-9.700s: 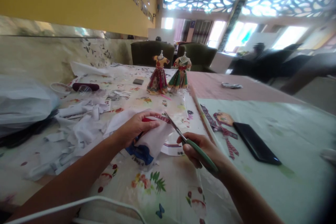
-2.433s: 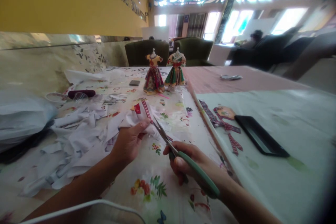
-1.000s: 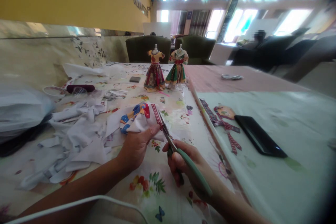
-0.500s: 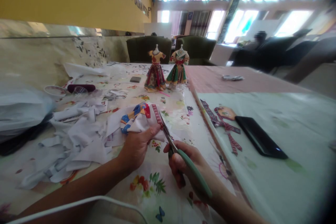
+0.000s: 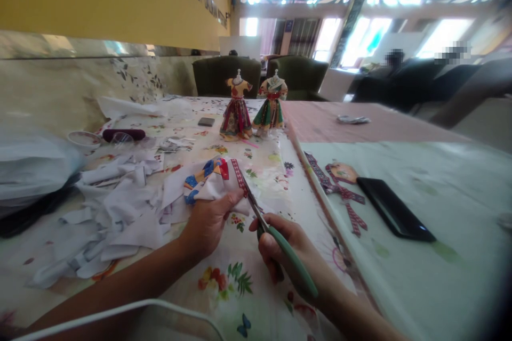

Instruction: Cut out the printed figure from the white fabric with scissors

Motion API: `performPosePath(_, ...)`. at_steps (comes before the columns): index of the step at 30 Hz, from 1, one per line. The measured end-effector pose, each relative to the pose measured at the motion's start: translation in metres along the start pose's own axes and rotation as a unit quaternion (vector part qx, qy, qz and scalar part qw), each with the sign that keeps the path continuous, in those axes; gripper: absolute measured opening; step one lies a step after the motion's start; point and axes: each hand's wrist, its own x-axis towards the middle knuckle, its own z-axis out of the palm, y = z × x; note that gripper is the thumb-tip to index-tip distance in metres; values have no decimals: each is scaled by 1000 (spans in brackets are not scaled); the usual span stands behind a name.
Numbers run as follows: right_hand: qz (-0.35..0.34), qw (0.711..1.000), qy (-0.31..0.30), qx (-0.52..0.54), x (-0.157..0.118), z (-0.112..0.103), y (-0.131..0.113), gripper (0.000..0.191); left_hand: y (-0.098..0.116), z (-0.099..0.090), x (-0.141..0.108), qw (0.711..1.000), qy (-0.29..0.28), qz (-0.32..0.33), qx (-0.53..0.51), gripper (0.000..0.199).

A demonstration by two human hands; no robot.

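Note:
My left hand [image 5: 210,218] pinches a piece of white fabric [image 5: 212,189] with a blue, yellow and red print and a red patterned band [image 5: 239,173] along its right side. In my right hand [image 5: 286,245] is a pair of scissors [image 5: 288,256] with green handles. Their blades lie along the right edge of the red band, close to my left thumb. The blades look nearly closed; whether fabric is between them is hard to make out. White fabric scraps [image 5: 124,213] lie heaped left of my left hand.
Two small dressed doll forms [image 5: 236,112] stand further back. On the right are a black phone [image 5: 394,208] and cut patterned strips [image 5: 340,184]. A plastic bag [image 5: 36,165] sits at left, and a white cable [image 5: 152,302] crosses the front.
The scissors' handles have drawn slightly closer together and my right hand has shifted a little. My left hand and the fabric stay in nearly the same place.

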Motion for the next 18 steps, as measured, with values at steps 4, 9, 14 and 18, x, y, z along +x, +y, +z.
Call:
performPosePath(4, 2, 1000, -4, -18, 2, -2, -6, 70, -1, -2, 4, 1000, -3, -17, -13, 49)
performPosePath(9, -16, 999, -15, -25, -1, -4, -9, 66, -3, -6, 7, 1000, -2, -25, -13, 46)
performPosePath(14, -6, 1000, -11, -23, 0, -4, -6, 66, -7, -9, 8, 999, -34, -28, 10, 37)
performPosePath(18, -5, 1000, -3, -16, 2, -3, -4, 68, -11, -13, 8, 998, -56, -13, 28, 32)
